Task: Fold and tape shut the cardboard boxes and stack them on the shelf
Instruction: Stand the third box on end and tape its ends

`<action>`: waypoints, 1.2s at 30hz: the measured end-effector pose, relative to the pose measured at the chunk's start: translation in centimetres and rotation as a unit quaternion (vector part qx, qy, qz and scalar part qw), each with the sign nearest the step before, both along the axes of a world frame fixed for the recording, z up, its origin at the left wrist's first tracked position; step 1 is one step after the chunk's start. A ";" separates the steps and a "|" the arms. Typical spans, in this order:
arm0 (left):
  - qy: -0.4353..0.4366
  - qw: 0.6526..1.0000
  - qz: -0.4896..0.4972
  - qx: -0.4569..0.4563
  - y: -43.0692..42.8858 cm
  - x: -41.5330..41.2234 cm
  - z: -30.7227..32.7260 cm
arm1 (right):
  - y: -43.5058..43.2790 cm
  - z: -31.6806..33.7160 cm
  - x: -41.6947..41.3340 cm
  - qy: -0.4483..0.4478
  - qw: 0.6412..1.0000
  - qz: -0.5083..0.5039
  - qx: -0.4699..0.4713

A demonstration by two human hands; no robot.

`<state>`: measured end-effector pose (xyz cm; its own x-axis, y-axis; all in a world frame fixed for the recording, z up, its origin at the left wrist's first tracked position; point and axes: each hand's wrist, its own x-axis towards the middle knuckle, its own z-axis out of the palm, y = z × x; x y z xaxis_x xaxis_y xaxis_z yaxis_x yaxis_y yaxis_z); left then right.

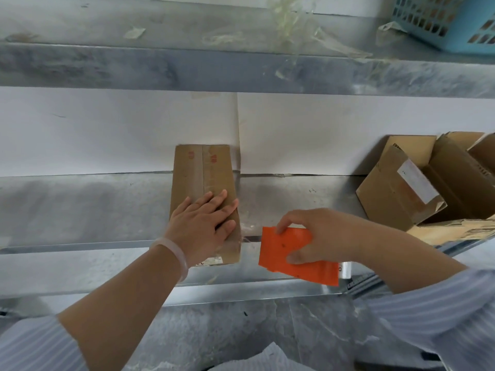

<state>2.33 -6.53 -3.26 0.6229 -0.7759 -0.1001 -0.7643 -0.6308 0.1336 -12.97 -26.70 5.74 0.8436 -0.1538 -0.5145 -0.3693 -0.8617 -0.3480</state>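
Left hand [206,220] presses box [201,170]; right hand [316,236] grips orange dispenser [281,245], perhaps.

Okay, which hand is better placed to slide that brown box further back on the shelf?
Probably the left. The left hand lies flat on the cardboard box, fingers pointing toward the wall, ready to push. The right hand is beside the box, gripping an orange tool.

place: storeroom or packing area | evidence: metal shelving [80,204], cardboard boxes [396,194], tape scraps [284,20], blue basket [455,25]
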 end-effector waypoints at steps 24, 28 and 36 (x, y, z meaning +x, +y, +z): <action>-0.011 1.000 -0.009 0.009 -0.1 0.3 -0.2 | 3.9 -1.5 -0.4 -0.072 0.991 -0.003 -0.113; -0.033 0.999 -0.023 0.009 0.1 0.7 -0.1 | 5.4 -2.2 0.8 -0.105 0.980 0.030 -0.169; -0.036 0.999 -0.028 -0.015 0.3 0.8 -0.4 | 8.4 -4.7 2.1 -0.084 0.969 0.069 -0.222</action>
<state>3.16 -6.23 -3.64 0.5824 -0.8122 -0.0331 -0.8072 -0.5826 0.0946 -10.86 -18.29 1.08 0.9383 -0.2078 -0.2763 -0.2095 -0.9775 0.0239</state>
